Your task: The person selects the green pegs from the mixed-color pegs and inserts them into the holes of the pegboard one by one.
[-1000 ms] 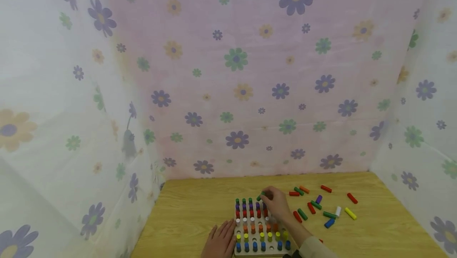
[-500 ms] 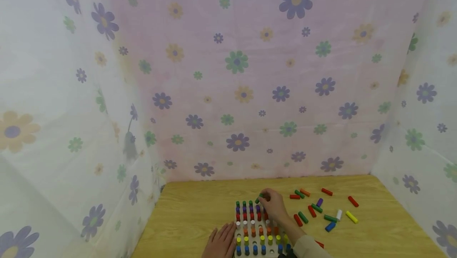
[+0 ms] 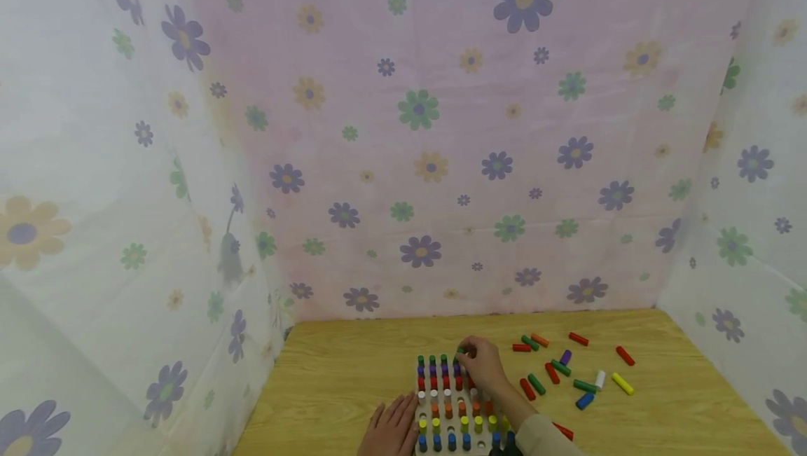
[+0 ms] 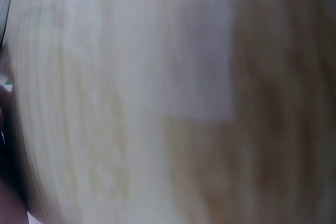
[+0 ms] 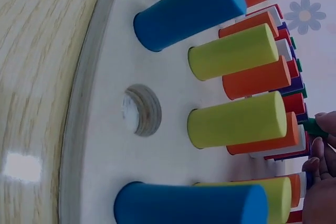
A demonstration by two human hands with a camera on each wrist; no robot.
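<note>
A pale pegboard (image 5: 100, 129) stands near the front of the table, filled with rows of coloured pegs sorted by colour. My right hand (image 3: 484, 366) reaches over its far right part. Thumb and fingertips pinch a green peg (image 3: 460, 350) at the back row, beside three standing green pegs (image 3: 432, 359). In the right wrist view, the same fingers appear at the right edge, beyond blue pegs (image 5: 189, 11) and yellow pegs (image 5: 236, 119). My left hand (image 3: 391, 428) lies flat, fingers extended, against the board's left edge.
Loose pegs lie scattered on the wooden table (image 3: 340, 372) to the right, including a yellow peg (image 3: 622, 384), a blue peg (image 3: 585, 401) and several red and green ones. An unfilled hole (image 5: 142, 110) shows in the front row. Flowered sheets (image 3: 429, 162) enclose the table.
My right hand has shifted slightly left, and the green peg has gone from slanted to more upright and lower at the back row. The left hand stays in place.
</note>
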